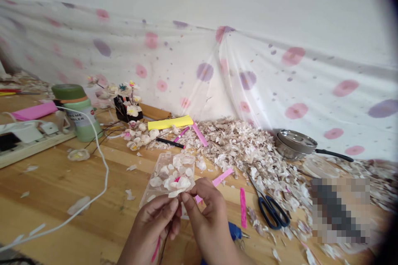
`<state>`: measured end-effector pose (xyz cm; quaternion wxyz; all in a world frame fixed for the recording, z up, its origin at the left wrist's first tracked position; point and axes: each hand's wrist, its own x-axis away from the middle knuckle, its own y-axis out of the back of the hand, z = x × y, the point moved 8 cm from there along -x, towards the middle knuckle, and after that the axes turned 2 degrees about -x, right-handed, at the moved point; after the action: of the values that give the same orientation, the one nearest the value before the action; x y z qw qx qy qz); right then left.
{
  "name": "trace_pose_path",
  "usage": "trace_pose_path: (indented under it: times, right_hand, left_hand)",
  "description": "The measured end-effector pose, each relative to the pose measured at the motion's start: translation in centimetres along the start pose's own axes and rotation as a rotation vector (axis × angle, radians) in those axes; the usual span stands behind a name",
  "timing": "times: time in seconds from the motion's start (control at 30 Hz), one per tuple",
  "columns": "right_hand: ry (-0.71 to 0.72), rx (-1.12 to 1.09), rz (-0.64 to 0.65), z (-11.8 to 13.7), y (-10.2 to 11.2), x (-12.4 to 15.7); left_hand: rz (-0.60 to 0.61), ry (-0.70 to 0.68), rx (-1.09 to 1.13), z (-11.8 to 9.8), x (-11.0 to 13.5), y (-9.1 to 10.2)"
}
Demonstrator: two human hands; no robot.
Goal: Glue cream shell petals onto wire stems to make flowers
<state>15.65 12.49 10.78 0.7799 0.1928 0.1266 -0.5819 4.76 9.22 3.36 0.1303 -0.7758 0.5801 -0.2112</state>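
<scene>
Wooden, pale and grainy, the tabletop (62,190) carries a litter of craft scraps. At nine o'clock lies a white power strip (27,136) with a white cable (104,165) looping toward the near edge. Just past it stands a green jar (77,112) with a darker lid, and a pink sheet (34,111) lies flat behind. At eleven o'clock a small black pot (126,112) holds thin stems with white flowers.

Near centre a clear plastic tray (158,174), thin and ridged, holds loose white petals (174,165). At six o'clock the left hand (152,223) has its grip pinched on a stem with pink wrapping (155,250), just under a white flower (178,186). The right hand (205,215) meets it, thumb and forefinger pressed onto the flower's base. The flower sits above the tray's near edge, between both hands.

At twelve o'clock lie a yellow roll (169,122) and pink strips (199,134). A heap of flaky cream shavings (242,149) spreads toward three o'clock. Black-handled scissors (269,207) lie on its near fringe, a pink strip (243,207) beside them, and a blue tool (234,231) peeks out by the right wrist. At two o'clock a round steel pan (294,143) with a black handle sits against dotted translucent sheeting (248,70).
</scene>
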Motion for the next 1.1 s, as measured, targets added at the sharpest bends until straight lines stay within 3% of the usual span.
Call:
trace_pose_path:
  times: [0.43,0.7,1.1]
  right_hand:
    - [-0.002,0.063,0.020,0.1,-0.2,0.0]
    - [-0.004,0.098,0.040,0.3,0.0,0.1]
    - [0.188,0.293,0.014,2.0,0.6,0.1]
  left_hand:
    - [-0.036,-0.112,-0.071,-1.2,0.0,0.0]
    - [-0.051,-0.088,-0.098,-1.0,-0.2,0.1]
    - [-0.041,-0.099,-0.131,-1.4,0.0,0.1]
